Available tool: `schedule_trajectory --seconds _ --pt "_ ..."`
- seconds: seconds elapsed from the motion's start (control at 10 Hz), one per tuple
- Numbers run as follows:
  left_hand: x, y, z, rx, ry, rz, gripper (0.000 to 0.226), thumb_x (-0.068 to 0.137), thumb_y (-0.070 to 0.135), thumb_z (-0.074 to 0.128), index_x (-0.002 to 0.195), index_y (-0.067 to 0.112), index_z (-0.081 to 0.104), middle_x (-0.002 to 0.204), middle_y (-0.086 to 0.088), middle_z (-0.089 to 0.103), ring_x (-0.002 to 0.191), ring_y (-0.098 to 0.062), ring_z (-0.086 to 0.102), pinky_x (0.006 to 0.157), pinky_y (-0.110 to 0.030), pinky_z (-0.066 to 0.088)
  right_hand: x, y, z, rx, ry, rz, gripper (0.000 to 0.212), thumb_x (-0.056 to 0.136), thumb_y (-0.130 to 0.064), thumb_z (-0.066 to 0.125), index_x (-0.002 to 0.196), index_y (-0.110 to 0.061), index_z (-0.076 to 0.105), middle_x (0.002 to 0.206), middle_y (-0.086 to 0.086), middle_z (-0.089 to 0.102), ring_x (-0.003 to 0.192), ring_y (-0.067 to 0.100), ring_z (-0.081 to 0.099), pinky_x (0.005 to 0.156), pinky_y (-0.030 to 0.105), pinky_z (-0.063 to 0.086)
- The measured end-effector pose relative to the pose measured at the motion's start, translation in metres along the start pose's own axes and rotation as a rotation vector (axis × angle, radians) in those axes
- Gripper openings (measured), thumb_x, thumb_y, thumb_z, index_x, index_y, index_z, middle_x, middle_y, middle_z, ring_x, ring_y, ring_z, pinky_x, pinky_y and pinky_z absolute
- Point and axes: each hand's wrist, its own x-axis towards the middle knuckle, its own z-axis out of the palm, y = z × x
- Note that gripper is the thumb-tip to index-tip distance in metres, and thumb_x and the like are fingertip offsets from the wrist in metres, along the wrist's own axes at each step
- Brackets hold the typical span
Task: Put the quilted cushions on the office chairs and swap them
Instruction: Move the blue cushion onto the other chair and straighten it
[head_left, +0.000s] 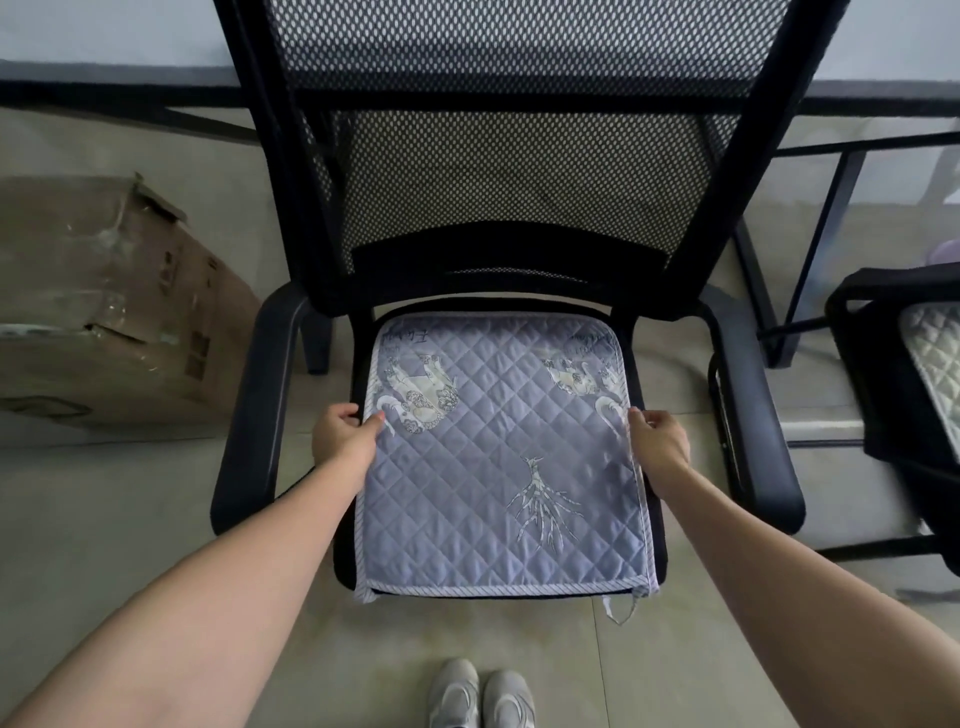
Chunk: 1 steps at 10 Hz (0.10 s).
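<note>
A blue-grey quilted cushion (498, 457) with pale printed figures and striped piping lies flat on the seat of a black mesh-backed office chair (519, 171) right in front of me. My left hand (345, 434) pinches the cushion's left edge, thumb on top. My right hand (658, 440) grips its right edge at the same height. At the right border a second black office chair (878, 395) carries a pale quilted cushion (935, 358), only partly in view.
A worn cardboard box (104, 301) lies on the floor to the left of the chair. A black-framed desk (831, 171) stands behind both chairs. The chair's armrests (260, 415) flank my hands. My grey shoes (480, 696) stand on the tiled floor below the seat.
</note>
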Motion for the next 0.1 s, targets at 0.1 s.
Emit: schedule_trajectory --seconds 0.1 --pt "-0.0160 0.0230 -0.0108 0.007 -0.009 0.048 0.043 0.080 0.030 0.070 0.116 0.010 0.058 0.103 -0.003 0.057 0.087 -0.018 0.053 0.077 -0.029 0.042 -0.0108 -0.0169 -0.0117 -0.001 -0.028 -0.035 0.033 0.094 -0.032 0.045 0.062 -0.020 0.044 0.059 0.001 0.046 0.055 0.016 0.041 0.053 0.028 0.030"
